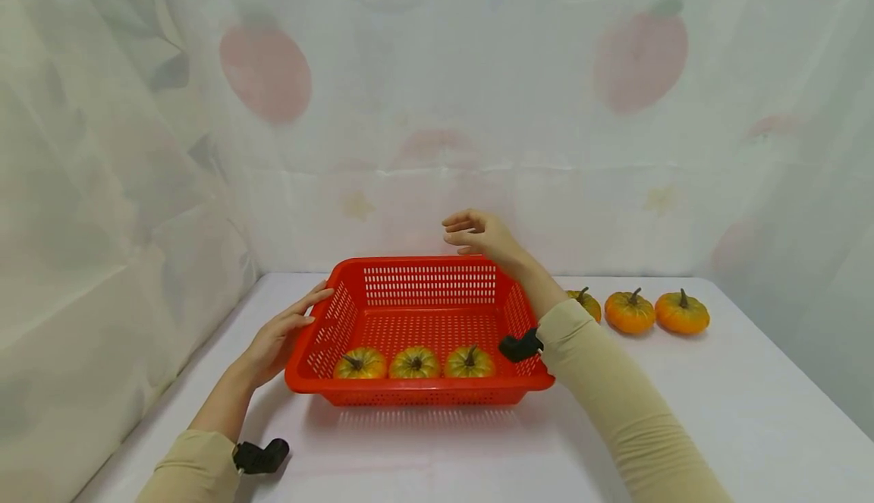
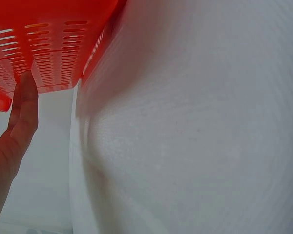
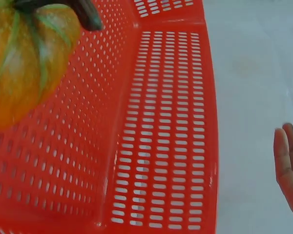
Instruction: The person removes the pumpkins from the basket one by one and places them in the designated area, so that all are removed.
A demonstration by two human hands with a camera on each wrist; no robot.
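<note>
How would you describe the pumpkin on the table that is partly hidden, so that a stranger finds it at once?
Start at the red basket in the middle of the white table, then look just past its right side. Three small pumpkins stand there in a row; the wanted pumpkin is the one nearest the basket. Unlike its two orange neighbours, it is greener and half covered by the beige sleeve.
</note>
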